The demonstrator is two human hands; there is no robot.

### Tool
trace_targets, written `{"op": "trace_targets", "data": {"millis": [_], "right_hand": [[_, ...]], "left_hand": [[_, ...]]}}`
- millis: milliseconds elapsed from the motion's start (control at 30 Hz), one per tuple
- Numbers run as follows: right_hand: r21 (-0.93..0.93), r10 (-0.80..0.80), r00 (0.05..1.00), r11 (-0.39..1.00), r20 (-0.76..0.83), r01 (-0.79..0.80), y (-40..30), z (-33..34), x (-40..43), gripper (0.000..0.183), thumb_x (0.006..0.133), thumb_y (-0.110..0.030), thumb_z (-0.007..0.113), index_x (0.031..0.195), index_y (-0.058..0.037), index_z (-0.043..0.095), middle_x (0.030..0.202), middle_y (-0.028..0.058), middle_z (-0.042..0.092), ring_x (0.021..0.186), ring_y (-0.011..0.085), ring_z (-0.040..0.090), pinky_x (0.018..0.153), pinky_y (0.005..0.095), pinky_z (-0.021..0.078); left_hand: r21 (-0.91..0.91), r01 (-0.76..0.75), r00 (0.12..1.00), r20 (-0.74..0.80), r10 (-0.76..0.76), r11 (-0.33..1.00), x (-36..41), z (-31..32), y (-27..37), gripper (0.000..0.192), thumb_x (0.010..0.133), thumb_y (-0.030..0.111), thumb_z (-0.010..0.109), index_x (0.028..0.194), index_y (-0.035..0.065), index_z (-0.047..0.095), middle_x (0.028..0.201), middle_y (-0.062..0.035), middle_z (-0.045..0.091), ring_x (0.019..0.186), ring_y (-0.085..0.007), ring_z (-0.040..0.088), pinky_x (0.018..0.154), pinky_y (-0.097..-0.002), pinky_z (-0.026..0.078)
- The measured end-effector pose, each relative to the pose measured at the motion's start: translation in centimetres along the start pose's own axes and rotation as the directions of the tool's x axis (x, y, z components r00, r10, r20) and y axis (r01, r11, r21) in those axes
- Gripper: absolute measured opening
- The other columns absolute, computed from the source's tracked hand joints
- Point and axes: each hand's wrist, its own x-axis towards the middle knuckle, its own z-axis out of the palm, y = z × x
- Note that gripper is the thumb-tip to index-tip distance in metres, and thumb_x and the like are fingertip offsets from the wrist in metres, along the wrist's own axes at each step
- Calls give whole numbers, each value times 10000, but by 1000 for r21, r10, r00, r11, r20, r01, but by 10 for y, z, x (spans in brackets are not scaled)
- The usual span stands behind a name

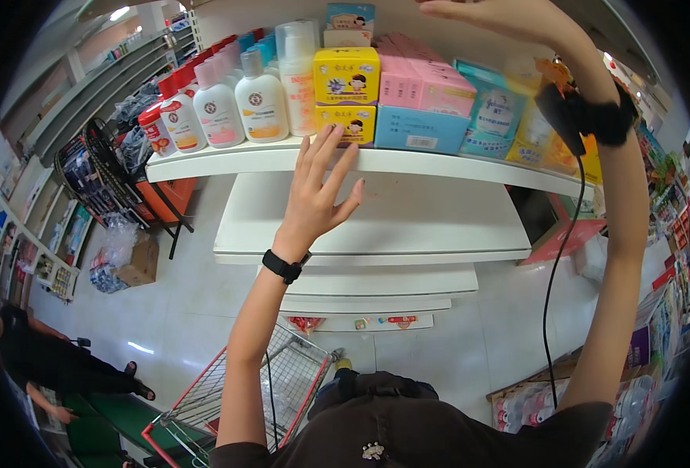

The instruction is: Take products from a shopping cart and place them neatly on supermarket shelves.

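Note:
My left hand [321,196] is raised before the top white shelf [216,165], fingers apart and holding nothing. Its fingertips overlap the lower of two stacked yellow cartons [345,76]; I cannot tell whether they touch it. Above the goods reaches my right hand [485,16], partly cut off by the picture's top edge, so what its fingers do is hidden. Left of the cartons stand white lotion bottles [261,99] and a clear-capped pump bottle [298,88]. Pink boxes [427,88] rest on a blue carton [418,128] to the right, beside teal packs [491,105].
Lower white shelves [374,216] step down below. A wire shopping cart [286,362] stands by my legs. At left are a cardboard box [137,260], a black rack [108,169] and another person [58,357]. A black cable [555,263] hangs from my right wrist. Bottled drinks [631,409] sit at lower right.

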Motion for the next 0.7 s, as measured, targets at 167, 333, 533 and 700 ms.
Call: {"op": "trace_targets", "data": {"millis": [167,333,533,700], "right_hand": [[-89,204,973,973,-105,-214,-48,4,-63,270,834,-212,633,964,25,641,784,133,657,661,198,601,618,294,481],[-91,19,954,995,-298,-48,-66,41,-138,270,803,-177,672,984,20,636,860,131,657,699,206,616,631,289,486],[-91,105,899,983,-426,-158,-86,106,-212,124,736,-22,685,838,-24,614,740,90,541,609,228,567,514,289,425],[21,352,807,921,-474,-390,-88,140,-280,118,721,58,674,800,7,603,665,86,494,545,206,527,491,276,397]], "left_hand": [[-22,32,999,-25,-32,999,-19,10,5,565,772,99,663,1295,-13,482,1375,-159,434,1313,-339,380,1065,-507,316],[-65,47,999,-11,-48,997,-53,16,23,642,758,53,664,1343,5,404,1387,-179,419,1301,-368,390,1062,-519,315],[-98,322,922,256,-289,942,-187,-2,58,595,774,28,641,1320,-8,408,1367,-209,430,1287,-398,394,1064,-530,309],[150,579,598,590,-542,801,-325,-59,108,513,841,105,601,1290,-57,412,1343,-234,434,1275,-411,378,1086,-499,269]]}}
